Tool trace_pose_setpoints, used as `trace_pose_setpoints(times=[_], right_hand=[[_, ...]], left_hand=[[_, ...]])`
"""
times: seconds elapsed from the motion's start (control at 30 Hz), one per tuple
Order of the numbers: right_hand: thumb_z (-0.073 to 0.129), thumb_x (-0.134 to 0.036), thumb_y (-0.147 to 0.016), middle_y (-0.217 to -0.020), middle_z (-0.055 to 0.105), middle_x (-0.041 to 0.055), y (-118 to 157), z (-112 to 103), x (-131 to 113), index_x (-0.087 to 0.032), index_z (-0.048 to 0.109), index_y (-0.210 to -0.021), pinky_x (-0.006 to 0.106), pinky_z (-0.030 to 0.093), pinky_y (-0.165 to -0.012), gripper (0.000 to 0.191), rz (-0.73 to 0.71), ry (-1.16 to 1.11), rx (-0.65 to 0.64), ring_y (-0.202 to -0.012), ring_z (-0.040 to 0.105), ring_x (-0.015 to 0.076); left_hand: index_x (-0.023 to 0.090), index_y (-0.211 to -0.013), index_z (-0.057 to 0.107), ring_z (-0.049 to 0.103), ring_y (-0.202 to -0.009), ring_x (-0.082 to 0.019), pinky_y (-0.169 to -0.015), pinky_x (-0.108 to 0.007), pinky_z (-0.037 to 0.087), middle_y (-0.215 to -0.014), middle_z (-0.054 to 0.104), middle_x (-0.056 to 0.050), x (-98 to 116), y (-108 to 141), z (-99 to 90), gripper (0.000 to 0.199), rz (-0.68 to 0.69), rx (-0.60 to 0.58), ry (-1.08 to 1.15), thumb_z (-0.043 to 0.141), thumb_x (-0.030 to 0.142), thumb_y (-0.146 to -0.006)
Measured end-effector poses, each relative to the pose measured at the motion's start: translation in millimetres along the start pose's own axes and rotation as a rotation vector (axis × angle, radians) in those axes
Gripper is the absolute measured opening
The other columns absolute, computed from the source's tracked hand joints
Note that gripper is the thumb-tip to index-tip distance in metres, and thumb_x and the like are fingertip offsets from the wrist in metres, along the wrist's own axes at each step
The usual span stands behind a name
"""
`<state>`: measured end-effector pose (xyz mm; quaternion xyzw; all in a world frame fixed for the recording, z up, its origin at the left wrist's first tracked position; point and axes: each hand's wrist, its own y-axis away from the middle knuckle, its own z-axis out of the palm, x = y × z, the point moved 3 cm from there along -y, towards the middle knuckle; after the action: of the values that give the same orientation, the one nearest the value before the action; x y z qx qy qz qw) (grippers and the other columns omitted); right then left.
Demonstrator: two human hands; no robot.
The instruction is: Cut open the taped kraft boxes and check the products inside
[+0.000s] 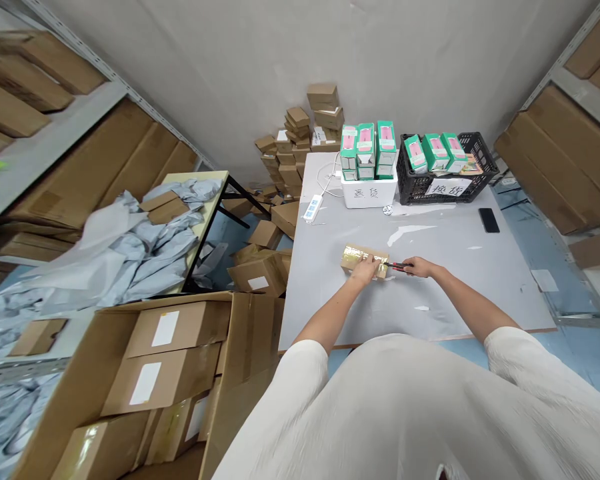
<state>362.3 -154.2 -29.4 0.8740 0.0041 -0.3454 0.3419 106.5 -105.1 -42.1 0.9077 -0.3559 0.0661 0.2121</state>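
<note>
A small cardboard box [353, 255] covered in shiny clear tape lies on the grey table near its front. My left hand [365, 269] is closed on the box's near side, its fingers pressing over the top. From the right, my right hand [419, 267] grips a pair of red-and-black scissors [398, 267]. The scissors point left, and their tip meets the box's right end. Whether the blades are inside the tape is too small to tell.
Behind the box stand a white bin [369, 195] and a black crate [420, 190], both with green-and-pink boxes. A power strip [313, 208] and a phone [489, 220] lie on the table [330, 307]. At left are a large carton [253, 360] of parcels and piled grey bags [130, 247].
</note>
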Motion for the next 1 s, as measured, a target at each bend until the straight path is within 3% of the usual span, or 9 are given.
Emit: trace_pose_setpoints(times=[0.17, 0.43, 0.6, 0.83, 1.0], right_hand=[[0.062, -0.045, -0.093, -0.074, 0.071, -0.0008, 8, 8, 10, -0.024, 0.075, -0.097, 0.028, 0.048, -0.069, 0.025, 0.001, -0.117, -0.022, -0.072, 0.064, 0.0185], [0.059, -0.046, -0.094, -0.080, 0.074, -0.0003, 8, 39, 16, -0.023, 0.072, -0.097, 0.029, 0.053, -0.074, 0.027, -0.012, -0.257, 0.090, -0.077, 0.067, 0.0199], [0.060, -0.051, -0.093, -0.081, 0.074, -0.0006, 9, 42, 24, -0.024, 0.072, -0.100, 0.031, 0.053, -0.075, 0.031, -0.019, -0.309, 0.047, -0.080, 0.067, 0.0213], [0.059, -0.049, -0.093, -0.079, 0.072, -0.0008, 0, 49, 19, -0.022, 0.071, -0.098, 0.029, 0.051, -0.071, 0.029, -0.023, -0.285, 0.130, -0.073, 0.063, 0.0188], [0.065, -0.051, -0.090, -0.077, 0.071, -0.0004, -5, 50, 18, -0.022, 0.071, -0.095, 0.030, 0.052, -0.073, 0.030, -0.044, -0.353, 0.109, -0.074, 0.064, 0.0192]], left_hand=[[0.028, -0.140, 0.058, 0.069, -0.124, -0.029, -0.131, -0.046, 0.032, -0.144, 0.057, -0.012, 0, 2, -0.5, 0.052, 0.003, 0.004, 0.009, 0.074, 0.014, -0.093], [0.026, -0.143, 0.057, 0.069, -0.123, -0.028, -0.131, -0.044, 0.031, -0.144, 0.056, -0.013, 3, 5, -3.3, 0.050, -0.002, 0.009, 0.000, 0.071, 0.016, -0.096], [0.030, -0.144, 0.055, 0.070, -0.121, -0.027, -0.131, -0.045, 0.031, -0.145, 0.057, -0.012, 3, 7, -1.5, 0.052, -0.022, 0.006, -0.017, 0.070, 0.017, -0.097], [0.028, -0.145, 0.054, 0.068, -0.125, -0.026, -0.134, -0.046, 0.025, -0.144, 0.056, -0.012, 6, 12, 2.0, 0.051, -0.015, 0.032, -0.024, 0.068, 0.014, -0.098], [0.029, -0.144, 0.054, 0.070, -0.121, -0.026, -0.131, -0.046, 0.029, -0.143, 0.056, -0.011, 4, 10, 2.1, 0.052, -0.021, 0.028, -0.034, 0.069, 0.013, -0.097]])
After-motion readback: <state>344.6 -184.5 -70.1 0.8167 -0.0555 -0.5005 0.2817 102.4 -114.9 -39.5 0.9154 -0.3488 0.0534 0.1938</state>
